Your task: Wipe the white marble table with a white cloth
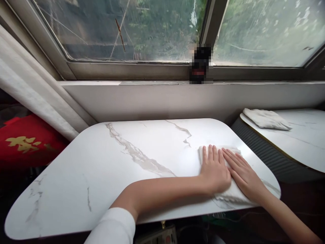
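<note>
A folded white cloth [235, 195] lies flat near the right end of a white marble-patterned tabletop [76, 159]. My left hand [215, 171] presses on it palm down, fingers stretched out and pointing toward the window. Beside it, my right hand [243, 178] also rests flat on the cloth, its straight fingers slanting to the left. The hands touch each other, and they hide the middle of the cloth. Neither hand has its fingers closed round anything.
A second white table [307, 135] with a ribbed dark side stands at the right, bearing another white cloth [266, 119]. Behind are a low wall [152, 100] and a window [127, 30]. A pale curtain [30, 74] and red fabric [33, 139] with gold lettering are at left.
</note>
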Tool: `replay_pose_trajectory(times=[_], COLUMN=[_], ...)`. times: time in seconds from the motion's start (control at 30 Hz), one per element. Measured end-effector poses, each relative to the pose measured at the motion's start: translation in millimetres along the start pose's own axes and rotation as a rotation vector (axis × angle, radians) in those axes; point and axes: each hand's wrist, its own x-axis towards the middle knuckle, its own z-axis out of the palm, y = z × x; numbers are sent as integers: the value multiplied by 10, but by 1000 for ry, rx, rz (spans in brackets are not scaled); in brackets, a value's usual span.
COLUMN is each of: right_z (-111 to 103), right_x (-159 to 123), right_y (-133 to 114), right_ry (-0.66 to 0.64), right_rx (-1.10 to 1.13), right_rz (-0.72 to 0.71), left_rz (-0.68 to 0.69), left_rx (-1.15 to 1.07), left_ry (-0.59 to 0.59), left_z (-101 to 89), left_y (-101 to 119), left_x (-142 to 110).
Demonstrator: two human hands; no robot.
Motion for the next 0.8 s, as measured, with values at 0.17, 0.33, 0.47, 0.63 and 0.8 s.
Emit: replay_pose_trajectory(times=[0.17,0.33,0.47,0.63,0.8], right_z=[-149,-61,58,255,432], right_x=[-533,-300,278,1105,1594], right_y=[-21,311,733,1220,1498], right_ry=[10,-47,-84,-83,-46], right_rx=[-23,-72,-96,-1,79], right_rz=[86,167,161,152,149], left_rz=[111,83,-4,-97,-169], left_rx=[-51,-48,-41,-44,-29], left_ry=[-22,-11,7,41,34], left_z=[43,179,284,372,415], left_y=[344,295,61,-333,-590], left_x=[-150,204,768,1519,1944])
